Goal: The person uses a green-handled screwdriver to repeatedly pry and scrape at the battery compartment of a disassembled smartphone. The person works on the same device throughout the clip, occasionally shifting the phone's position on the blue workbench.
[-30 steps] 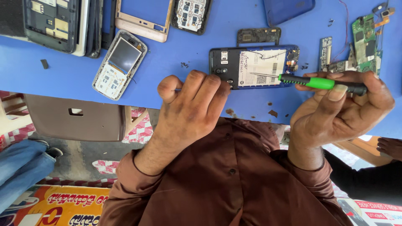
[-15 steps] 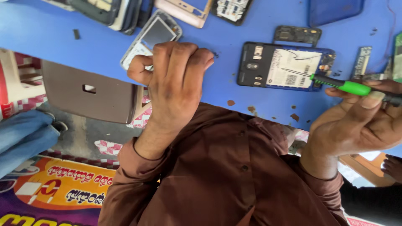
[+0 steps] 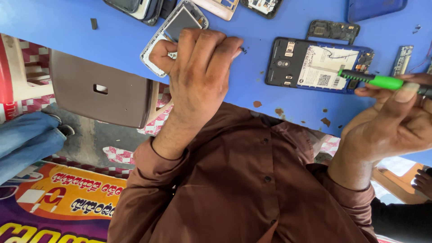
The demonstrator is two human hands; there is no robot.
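My left hand (image 3: 198,76) lies curled over a small silver phone (image 3: 173,27) near the blue table's front edge (image 3: 67,31). Its thumb presses on the white keypad end and its fingers wrap over the phone's right side. My right hand (image 3: 391,121) grips a green and black screwdriver (image 3: 382,81). The screwdriver's tip rests at the right end of an opened dark blue phone (image 3: 315,63), which lies with its back off and its white battery label showing. My brown shirt fills the lower middle.
More phone bodies and frames (image 3: 139,9) lie along the top edge. A black inner cover (image 3: 333,30), a blue back cover (image 3: 375,8) and a small circuit board (image 3: 402,58) sit nearby. A brown stool (image 3: 99,90) stands below the table. Another person's jeans (image 3: 27,139) and hand (image 3: 423,180) show at the sides.
My left hand has moved left from beside the opened dark phone onto the small silver phone. My right hand keeps the screwdriver at the dark phone's right end.
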